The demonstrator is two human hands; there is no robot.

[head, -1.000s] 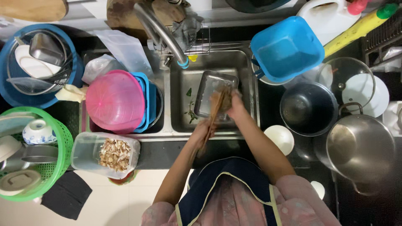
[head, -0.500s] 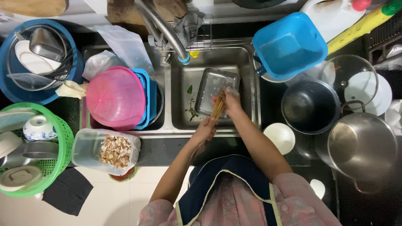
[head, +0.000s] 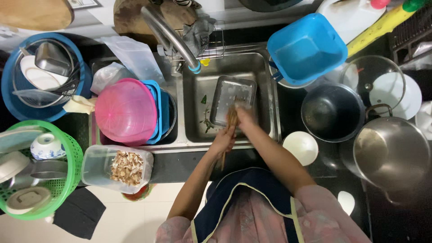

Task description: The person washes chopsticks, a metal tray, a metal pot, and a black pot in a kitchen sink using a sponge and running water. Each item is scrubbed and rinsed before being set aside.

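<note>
Both hands have drawn nearer: left hand (head: 223,140) grips chopsticks (head: 228,130), blurred right hand (head: 246,118) rubs them over the metal tray (head: 234,96).

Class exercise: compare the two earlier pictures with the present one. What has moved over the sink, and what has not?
The chopsticks were pointed up over the metal tray a second ago; now the bundle has slid back toward the person, its tips at the tray's near edge. The left hand still grips it, and the right hand, blurred, still works at its upper end. Tray, pink basin and pots kept their places.
</note>
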